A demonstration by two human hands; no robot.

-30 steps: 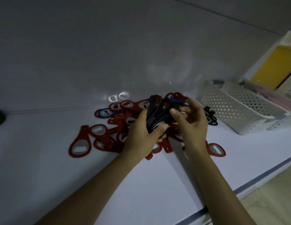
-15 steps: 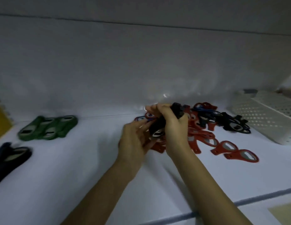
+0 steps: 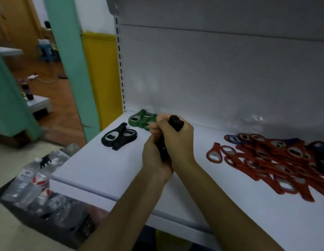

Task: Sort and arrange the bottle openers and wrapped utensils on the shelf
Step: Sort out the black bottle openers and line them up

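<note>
Here, black openers lie by the left edge of the shelf, green openers in its back-left corner, the left hand and right hand both grip a black bundle mid-shelf, and red openers sprawl toward the right edge.

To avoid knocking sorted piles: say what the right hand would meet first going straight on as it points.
Likely the green plastic bottle openers: the right hand, gripping a stack of black plastic bottle openers, points up-left toward them. Depth is unclear.
</note>
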